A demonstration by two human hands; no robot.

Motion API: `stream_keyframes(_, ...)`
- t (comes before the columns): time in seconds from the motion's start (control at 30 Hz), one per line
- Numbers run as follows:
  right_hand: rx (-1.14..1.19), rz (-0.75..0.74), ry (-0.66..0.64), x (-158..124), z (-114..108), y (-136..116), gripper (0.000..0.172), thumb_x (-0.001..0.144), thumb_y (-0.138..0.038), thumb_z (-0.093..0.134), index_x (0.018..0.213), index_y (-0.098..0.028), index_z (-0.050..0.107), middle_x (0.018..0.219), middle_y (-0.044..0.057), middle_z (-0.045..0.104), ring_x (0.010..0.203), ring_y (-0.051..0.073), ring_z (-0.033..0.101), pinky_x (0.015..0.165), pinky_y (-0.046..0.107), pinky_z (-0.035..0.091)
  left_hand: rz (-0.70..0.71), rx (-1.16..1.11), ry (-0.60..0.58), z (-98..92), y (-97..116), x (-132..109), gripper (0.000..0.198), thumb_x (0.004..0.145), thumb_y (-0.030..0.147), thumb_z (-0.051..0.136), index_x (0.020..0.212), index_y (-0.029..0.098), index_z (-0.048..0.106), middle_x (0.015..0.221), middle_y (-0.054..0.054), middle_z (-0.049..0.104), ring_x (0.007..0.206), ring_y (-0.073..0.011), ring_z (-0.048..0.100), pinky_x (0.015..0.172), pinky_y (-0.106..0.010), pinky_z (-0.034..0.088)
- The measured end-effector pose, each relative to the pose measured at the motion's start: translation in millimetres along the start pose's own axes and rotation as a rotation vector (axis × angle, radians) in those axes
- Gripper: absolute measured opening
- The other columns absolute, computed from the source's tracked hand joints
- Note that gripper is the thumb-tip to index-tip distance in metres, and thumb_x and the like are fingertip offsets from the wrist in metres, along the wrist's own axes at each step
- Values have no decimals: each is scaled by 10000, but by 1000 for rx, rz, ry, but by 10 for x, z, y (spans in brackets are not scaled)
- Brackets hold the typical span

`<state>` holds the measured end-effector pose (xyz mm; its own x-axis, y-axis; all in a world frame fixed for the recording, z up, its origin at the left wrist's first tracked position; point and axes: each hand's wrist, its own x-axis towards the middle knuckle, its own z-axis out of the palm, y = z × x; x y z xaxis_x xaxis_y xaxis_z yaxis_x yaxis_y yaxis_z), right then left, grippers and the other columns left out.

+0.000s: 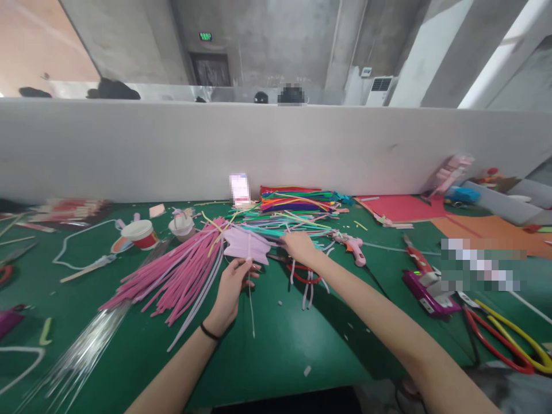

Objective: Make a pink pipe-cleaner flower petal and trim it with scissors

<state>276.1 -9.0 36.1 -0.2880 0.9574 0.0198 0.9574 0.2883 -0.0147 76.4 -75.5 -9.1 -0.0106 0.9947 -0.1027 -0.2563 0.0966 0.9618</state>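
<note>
My left hand (235, 284) pinches the lower edge of a flat lilac fuzzy piece (248, 246), wing-shaped with a ridge down its middle. From it a thin pale stem (252, 313) hangs below my fingers. My right hand (299, 247) is closed at the piece's right side, around a dark slim tool (276, 241) whose kind I cannot make out. Red-handled scissors (308, 279) lie just under my right wrist, among loose lilac pipe cleaners (307, 296). A big bundle of pink pipe cleaners (172, 273) fans out to the left of my left hand.
Multicoloured pipe cleaners (297, 201) are piled at the back by a white partition (194, 149). A pink glue gun (356, 250), a purple power strip (426, 296) and large red-and-yellow-handled cutters (504, 339) lie right. Clear-wrapped wires (86, 339) and a white-lidded tub (141, 234) are left.
</note>
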Motion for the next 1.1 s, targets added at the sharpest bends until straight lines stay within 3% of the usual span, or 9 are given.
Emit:
stream_keyframes(0.27, 14, 145, 73, 526, -102, 68, 359, 883, -48, 412, 1116, -134, 671, 1059, 202, 706, 1088, 275, 624, 985, 467, 324, 13, -23, 44, -39, 4, 15, 323, 731, 399, 724, 902, 145, 620, 821, -41, 700, 640, -106, 607, 491, -179, 436)
stream_keyframes(0.37, 72, 149, 121, 481, -187, 124, 303, 892, -120, 452, 1062, -186, 694, 1082, 143, 714, 1091, 272, 620, 977, 451, 342, 22, -34, 67, -41, 46, 15, 326, 719, 389, 730, 899, 141, 620, 810, -41, 696, 635, -102, 599, 489, -174, 433)
stream_keyframes(0.47, 196, 110, 212, 216, -332, 165, 385, 910, -194, 458, 1276, -251, 563, 1084, 60, 718, 1018, 209, 646, 913, 364, 420, 57, -34, 80, -33, 73, 13, 321, 701, 367, 740, 889, 143, 608, 783, -37, 691, 626, -106, 596, 482, -175, 428)
stream_keyframes(0.53, 604, 8, 294, -56, -440, 161, 387, 881, -201, 503, 1261, -228, 568, 906, 31, 739, 836, 178, 675, 809, 318, 475, 73, -31, 78, -26, 74, 10, 313, 697, 352, 738, 887, 145, 601, 751, -31, 684, 613, -110, 593, 475, -178, 424)
stream_keyframes(0.6, 991, -91, 192, -358, -526, 132, 279, 892, -239, 506, 1136, -207, 639, 793, 23, 733, 785, 167, 679, 756, 304, 505, 73, -24, 68, -20, 64, 3, 296, 703, 337, 726, 889, 144, 602, 721, -22, 673, 597, -109, 584, 474, -181, 425)
stream_keyframes(0.73, 1492, -282, -49, -824, -541, 78, 275, 884, -320, 581, 1128, -218, 657, 1042, 64, 729, 913, 169, 686, 819, 333, 535, 44, 8, 62, -10, 51, -8, 274, 713, 327, 706, 891, 139, 618, 679, -2, 645, 553, -92, 548, 466, -182, 420)
stream_keyframes(0.8, 1611, -264, 124, -909, -467, 88, 303, 797, -296, 711, 1090, -229, 676, 1016, 51, 734, 891, 173, 690, 788, 317, 545, 30, 13, 68, -7, 56, -4, 281, 704, 328, 707, 893, 137, 622, 665, 5, 636, 539, -87, 538, 462, -181, 416)
stream_keyframes(0.93, 1638, -101, 750, -850, -275, 175, 135, 834, -332, 682, 867, -210, 729, 657, -10, 672, 600, 112, 612, 612, 250, 503, 8, 6, 87, -5, 80, 18, 293, 679, 337, 713, 869, 134, 620, 634, 18, 616, 521, -87, 533, 447, -180, 406)
stream_keyframes(1.1, 1615, 45, 1050, -777, -171, 274, 252, 900, -397, 584, 865, -192, 725, 626, -16, 611, 551, 88, 537, 546, 226, 433, 13, -6, 101, -4, 108, 13, 271, 679, 334, 714, 842, 138, 621, 621, 26, 602, 536, -86, 536, 453, -172, 401)
